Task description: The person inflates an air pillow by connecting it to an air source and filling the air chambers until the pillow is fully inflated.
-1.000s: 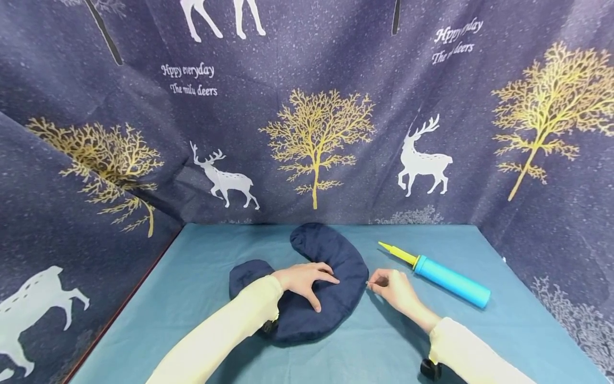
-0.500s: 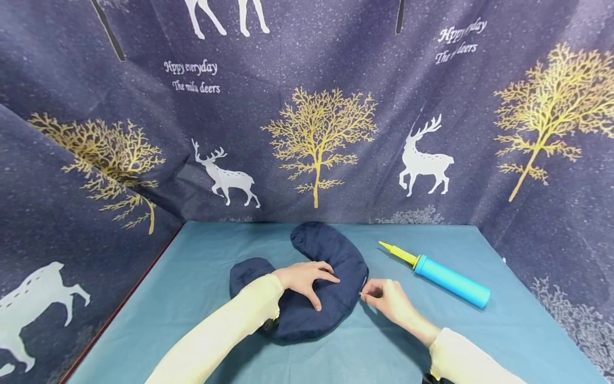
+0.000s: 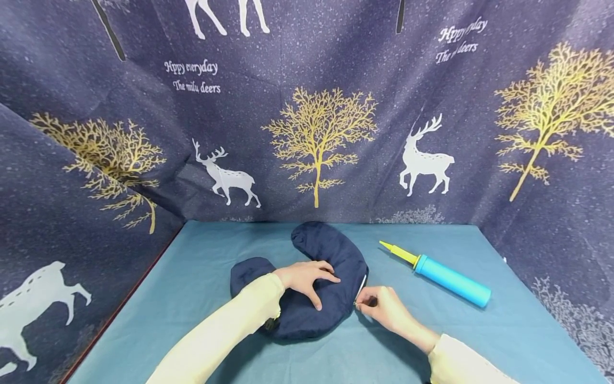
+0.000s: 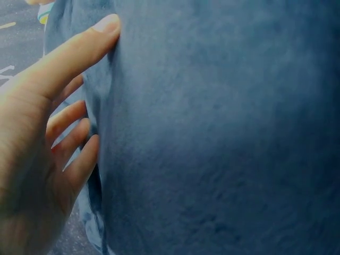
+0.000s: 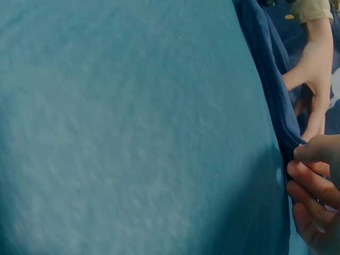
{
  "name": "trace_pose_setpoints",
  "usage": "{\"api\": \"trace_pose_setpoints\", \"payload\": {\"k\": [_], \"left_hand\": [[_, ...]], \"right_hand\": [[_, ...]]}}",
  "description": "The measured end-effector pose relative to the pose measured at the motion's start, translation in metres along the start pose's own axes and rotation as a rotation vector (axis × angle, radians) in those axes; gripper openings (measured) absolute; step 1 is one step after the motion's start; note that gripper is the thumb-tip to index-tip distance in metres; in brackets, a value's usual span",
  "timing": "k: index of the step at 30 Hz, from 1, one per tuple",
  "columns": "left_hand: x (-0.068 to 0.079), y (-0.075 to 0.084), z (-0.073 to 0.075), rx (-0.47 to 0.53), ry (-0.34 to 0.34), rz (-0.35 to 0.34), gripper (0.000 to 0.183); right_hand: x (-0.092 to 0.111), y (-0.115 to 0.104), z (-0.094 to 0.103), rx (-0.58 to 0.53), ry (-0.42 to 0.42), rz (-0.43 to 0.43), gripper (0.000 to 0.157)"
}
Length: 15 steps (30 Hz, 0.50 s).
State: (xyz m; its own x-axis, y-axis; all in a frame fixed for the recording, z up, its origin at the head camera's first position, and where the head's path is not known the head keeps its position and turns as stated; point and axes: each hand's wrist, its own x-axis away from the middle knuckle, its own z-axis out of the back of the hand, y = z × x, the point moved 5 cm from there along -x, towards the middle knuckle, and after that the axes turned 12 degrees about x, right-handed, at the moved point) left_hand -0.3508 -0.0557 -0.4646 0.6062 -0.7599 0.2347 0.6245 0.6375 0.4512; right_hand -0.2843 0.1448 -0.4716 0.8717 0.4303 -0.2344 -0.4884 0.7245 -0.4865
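A navy plush U-shaped neck pillow lies on the table. My left hand rests on its top with fingers spread; the left wrist view shows that hand against the fabric, thumb stretched out. At the pillow's right outer edge, my right hand pinches a tiny zipper pull between thumb and forefinger. Above those fingertips a white strip shows in the parted seam. In the right wrist view, the right hand is at the navy edge, and the pull itself is hidden.
A hand pump with a blue barrel and yellow nozzle lies right of the pillow, beyond my right hand. The table wears a teal cloth. Dark curtains printed with deer and trees hang behind and beside it.
My right hand has slid along the pillow's outer edge toward me with the zipper pull, and a white strip has appeared behind it. My left hand has stayed in place.
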Motion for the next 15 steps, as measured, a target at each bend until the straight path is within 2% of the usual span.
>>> {"api": "trace_pose_setpoints", "payload": {"k": [15], "left_hand": [[-0.001,-0.001,-0.001,0.004,0.002,0.003,0.081]], "right_hand": [[0.004,-0.014,-0.005,-0.11,-0.072,0.025,0.006]]}}
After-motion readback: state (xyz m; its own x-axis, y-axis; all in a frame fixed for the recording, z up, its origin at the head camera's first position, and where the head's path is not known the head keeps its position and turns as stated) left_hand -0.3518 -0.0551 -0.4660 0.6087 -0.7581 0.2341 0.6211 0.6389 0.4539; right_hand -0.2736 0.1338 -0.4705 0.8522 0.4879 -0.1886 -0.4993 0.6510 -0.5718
